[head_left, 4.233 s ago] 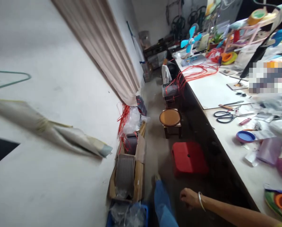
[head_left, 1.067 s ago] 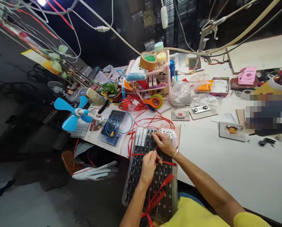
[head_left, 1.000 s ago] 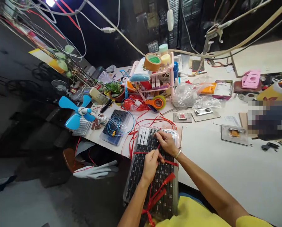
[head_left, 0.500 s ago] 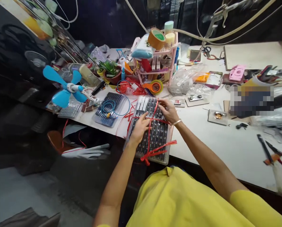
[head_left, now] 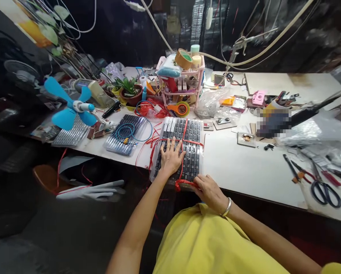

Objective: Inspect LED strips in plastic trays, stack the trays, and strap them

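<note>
A stack of clear plastic trays (head_left: 192, 161) filled with rows of small dark parts lies at the table's front edge. Red plastic string (head_left: 185, 128) crosses it both ways, with a knot near the front edge. My left hand (head_left: 170, 156) rests flat on top, fingers spread, beside the crossing. At the front right corner my right hand (head_left: 212, 190) has its fingers closed around the loose ends of the red string. The tips of those ends are hidden in the hand. White strips show at the stack's far left corner.
Left of the stack lies another tray (head_left: 130, 129) with a coiled blue cable (head_left: 124, 131), near a blue-bladed fan (head_left: 73, 106). A pink rack (head_left: 183, 91) stands behind. Scissors (head_left: 326, 193) and pliers (head_left: 303, 171) lie right. A white glove (head_left: 93, 190) hangs below the edge.
My right hand has come from the stack's far edge to its front right corner and grips the string ends. My left hand has flattened onto the stack. The view has shifted right.
</note>
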A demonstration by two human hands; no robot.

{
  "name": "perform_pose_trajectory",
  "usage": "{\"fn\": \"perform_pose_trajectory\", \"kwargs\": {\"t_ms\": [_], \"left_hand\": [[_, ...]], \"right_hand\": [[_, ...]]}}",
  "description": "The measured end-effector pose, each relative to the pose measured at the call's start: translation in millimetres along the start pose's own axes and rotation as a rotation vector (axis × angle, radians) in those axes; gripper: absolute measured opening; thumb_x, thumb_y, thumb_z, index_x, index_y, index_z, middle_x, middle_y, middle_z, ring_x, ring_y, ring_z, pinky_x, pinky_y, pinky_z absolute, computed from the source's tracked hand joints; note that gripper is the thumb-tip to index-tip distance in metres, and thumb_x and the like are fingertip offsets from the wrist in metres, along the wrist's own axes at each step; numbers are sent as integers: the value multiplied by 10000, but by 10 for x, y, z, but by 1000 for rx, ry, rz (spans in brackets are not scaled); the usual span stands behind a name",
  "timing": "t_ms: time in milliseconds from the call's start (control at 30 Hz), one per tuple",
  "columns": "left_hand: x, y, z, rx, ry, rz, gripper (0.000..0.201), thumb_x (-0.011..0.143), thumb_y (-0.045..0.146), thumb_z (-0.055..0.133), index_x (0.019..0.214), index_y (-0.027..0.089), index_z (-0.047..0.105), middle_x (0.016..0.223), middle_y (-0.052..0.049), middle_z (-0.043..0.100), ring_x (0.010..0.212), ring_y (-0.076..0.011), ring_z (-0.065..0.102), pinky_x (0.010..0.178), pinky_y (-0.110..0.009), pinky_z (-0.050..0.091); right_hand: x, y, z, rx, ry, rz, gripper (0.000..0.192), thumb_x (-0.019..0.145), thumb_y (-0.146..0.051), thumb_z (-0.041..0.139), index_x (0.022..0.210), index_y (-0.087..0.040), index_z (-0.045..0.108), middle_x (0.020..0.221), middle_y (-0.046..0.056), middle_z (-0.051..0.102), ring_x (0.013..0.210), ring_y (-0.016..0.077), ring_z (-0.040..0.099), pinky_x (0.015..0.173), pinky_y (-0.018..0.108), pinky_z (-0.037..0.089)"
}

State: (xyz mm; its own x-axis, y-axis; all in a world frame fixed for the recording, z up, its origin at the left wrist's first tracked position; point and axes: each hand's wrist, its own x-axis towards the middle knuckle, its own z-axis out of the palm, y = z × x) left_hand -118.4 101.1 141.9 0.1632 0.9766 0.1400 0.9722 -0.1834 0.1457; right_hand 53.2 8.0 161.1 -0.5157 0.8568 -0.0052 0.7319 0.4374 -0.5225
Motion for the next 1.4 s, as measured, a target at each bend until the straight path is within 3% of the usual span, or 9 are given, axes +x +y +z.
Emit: {"fn": "perform_pose_trajectory", "kwargs": {"t_ms": [133, 300, 433, 600, 800, 967, 1200, 1333, 1400], "left_hand": [[2, -38, -2, 13, 9, 15, 534, 929, 503, 281, 1407, 281, 363, 1529, -57, 239, 1407, -270, 172, 1092, -500, 178], [5, -22, 21, 4, 20, 23, 534, 930, 500, 281, 1402, 268, 376, 1522, -76, 257, 1404, -283, 179, 1086, -506, 182], [3, -21, 19, -23, 22, 9, 530, 929, 497, 290, 1398, 268, 381, 1520, -75, 262, 1403, -282, 180, 1091, -506, 172], [-14, -23, -1, -89, 13, 8, 520, 928, 485, 307, 1388, 261, 397, 1518, -73, 268, 1404, -280, 176, 1099, -512, 159], [-35, -16, 4, -96, 44, -7, 502, 927, 474, 319, 1379, 272, 404, 1510, -65, 291, 1396, -273, 202, 1097, -515, 183], [-61, 21, 11, -112, 70, -18, 515, 920, 505, 314, 1365, 267, 419, 1495, -74, 319, 1387, -275, 226, 1102, -514, 190], [-66, 17, 51, -136, 79, -16, 536, 918, 522, 301, 1363, 248, 419, 1496, -92, 309, 1390, -288, 209, 1100, -530, 192], [-77, 11, 54, -145, 87, -20, 538, 912, 533, 312, 1362, 256, 416, 1486, -88, 328, 1381, -282, 235, 1095, -527, 206], [-82, 7, 44, -143, 94, -31, 530, 910, 536, 316, 1355, 267, 421, 1482, -77, 338, 1379, -274, 243, 1092, -520, 219]], "right_hand": [[-182, -81, -30, 121, -17, 49, 294, 926, -340, 454, 673, -192, 480, 580, -33, 488, 502, 106, 409, 497, 235, 301], [-355, -134, -80, 346, 90, 255, 325, 918, -414, 439, 1092, -167, 556, 615, -25, 527, 537, 128, 474, 529, 242, 363], [-363, -81, -105, 259, 88, 225, 328, 924, -400, 411, 1108, -174, 563, 727, 24, 622, 623, 155, 562, 591, 272, 416], [-334, -5, -214, -89, 466, 149, 257, 934, -315, 402, 1032, -186, 602, 951, 103, 615, 893, 230, 575, 765, 374, 397], [-308, 126, -35, -31, 146, 28, 380, 945, -487, 349, 833, -206, 579, 777, 43, 569, 614, 155, 549, 571, 285, 422], [-125, 237, 113, 13, 167, 25, 384, 937, -529, 341, 978, -209, 550, 784, 37, 630, 618, 164, 598, 548, 283, 438], [286, 75, 97, -102, 245, -222, 437, 939, -534, 315, 930, -253, 649, 862, 62, 622, 802, 233, 590, 648, 365, 392], [345, -47, 104, 166, 241, -326, 305, 940, -412, 413, 899, -253, 669, 899, 62, 622, 798, 195, 573, 682, 331, 419], [330, -90, 154, 401, 155, -340, 286, 933, -394, 431, 909, -235, 667, 890, 61, 630, 780, 174, 581, 686, 287, 458]]}}
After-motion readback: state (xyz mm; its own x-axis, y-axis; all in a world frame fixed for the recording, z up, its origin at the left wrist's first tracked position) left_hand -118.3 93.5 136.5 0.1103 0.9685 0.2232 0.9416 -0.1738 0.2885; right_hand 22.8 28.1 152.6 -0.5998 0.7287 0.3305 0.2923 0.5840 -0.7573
